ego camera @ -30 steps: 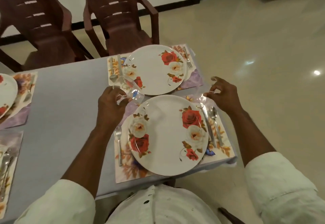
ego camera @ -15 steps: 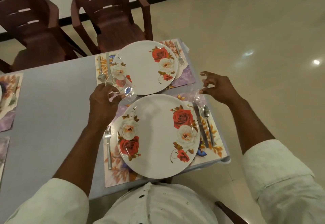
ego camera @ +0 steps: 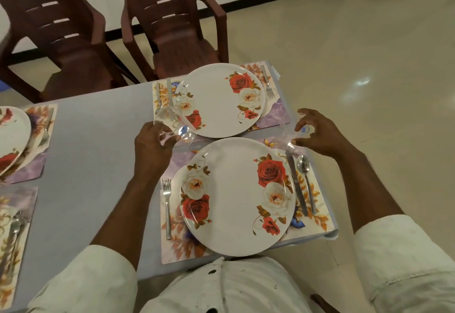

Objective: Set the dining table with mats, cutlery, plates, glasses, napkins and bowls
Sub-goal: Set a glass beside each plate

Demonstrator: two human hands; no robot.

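Two floral place mats lie at the table's right end, each under a white rose-pattern plate: the near plate [ego camera: 234, 197] and the far plate [ego camera: 221, 101]. My left hand [ego camera: 152, 145] grips a clear glass [ego camera: 177, 125], tilted, over the gap between the two plates at their left side. At the near mat's far right corner, just above the knife [ego camera: 296, 184] and spoon [ego camera: 305, 180], my right hand [ego camera: 320, 133] holds a second clear glass [ego camera: 291, 138] with curled fingertips. A fork [ego camera: 167, 204] lies left of the near plate.
The grey table [ego camera: 98, 152] ends just right of the mats, with tiled floor beyond. Two brown plastic chairs [ego camera: 177, 29] [ego camera: 56, 42] stand at the far side. Another plate [ego camera: 12, 140] and more mats with cutlery sit at the left edge.
Both hands stay in nearly the same places with their glasses. The left glass has shifted a little toward the far mat, and my right hand's fingers have spread slightly.
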